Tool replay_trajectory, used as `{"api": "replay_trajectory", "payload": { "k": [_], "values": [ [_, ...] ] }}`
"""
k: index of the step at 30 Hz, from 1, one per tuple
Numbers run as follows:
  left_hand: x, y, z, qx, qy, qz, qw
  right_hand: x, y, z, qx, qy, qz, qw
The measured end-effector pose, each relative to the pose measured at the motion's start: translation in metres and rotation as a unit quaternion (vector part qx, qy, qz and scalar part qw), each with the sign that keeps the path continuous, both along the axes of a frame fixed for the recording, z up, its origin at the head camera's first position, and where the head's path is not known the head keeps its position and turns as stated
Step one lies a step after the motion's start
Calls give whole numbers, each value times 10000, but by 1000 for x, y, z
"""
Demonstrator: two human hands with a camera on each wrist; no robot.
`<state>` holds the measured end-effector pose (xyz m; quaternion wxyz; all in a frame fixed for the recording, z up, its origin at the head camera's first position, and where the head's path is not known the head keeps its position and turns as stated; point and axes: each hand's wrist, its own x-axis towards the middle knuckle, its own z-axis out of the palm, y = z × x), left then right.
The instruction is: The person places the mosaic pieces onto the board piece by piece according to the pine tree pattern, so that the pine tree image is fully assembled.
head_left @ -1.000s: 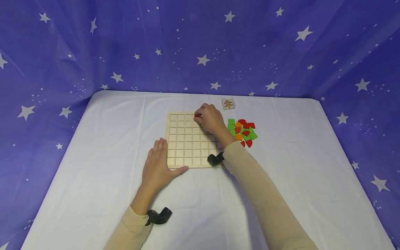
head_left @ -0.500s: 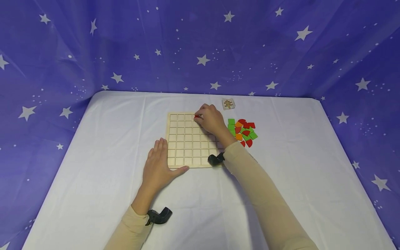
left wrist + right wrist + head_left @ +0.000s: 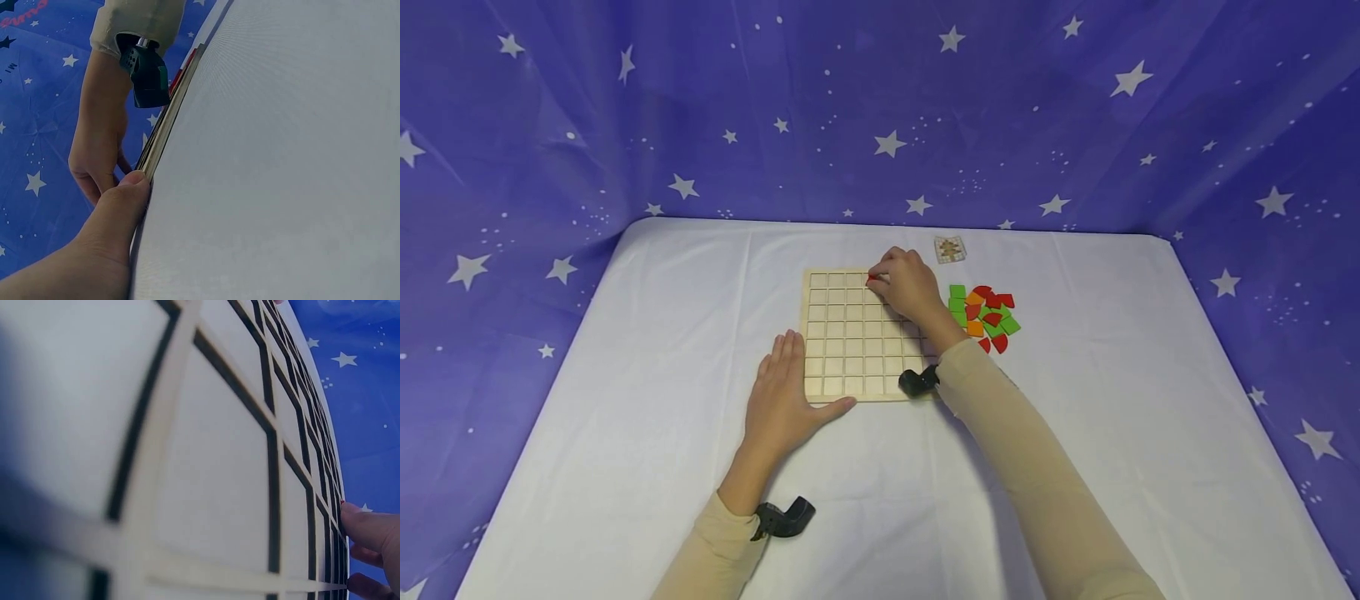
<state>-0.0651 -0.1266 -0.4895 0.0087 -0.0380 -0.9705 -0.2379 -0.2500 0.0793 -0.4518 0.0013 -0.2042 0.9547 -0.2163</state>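
Note:
A square wooden grid board (image 3: 831,399) lies on the table, and its visible cells are bare wood. My left hand (image 3: 781,408) rests along its left side, fingers straight, with the thumb touching the front edge. Over the top row, my right hand (image 3: 910,287) pinches a small red piece (image 3: 871,277) at a cell near the middle. Most of that piece is hidden by the fingers, so I cannot tell its shape. In the right wrist view, the fingertips (image 3: 357,519) meet the far end of the board. The right forearm covers the board's right part.
Right of the board lies a loose pile of green square tiles (image 3: 957,305), red quarter-round tiles (image 3: 999,342) and orange tiles (image 3: 974,328). A small card with a brown pattern (image 3: 950,249) lies behind them. White cloth (image 3: 647,375) covers the table; a starry blue curtain hangs behind.

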Motion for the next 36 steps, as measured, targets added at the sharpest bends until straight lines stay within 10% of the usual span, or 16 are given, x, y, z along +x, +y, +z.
{"api": "replay_trajectory", "payload": {
  "k": [36],
  "values": [
    [-1, 1, -2, -51, -19, 38, 10000, -2, 0, -1, 56, 22, 28, 10000]
  ]
}}
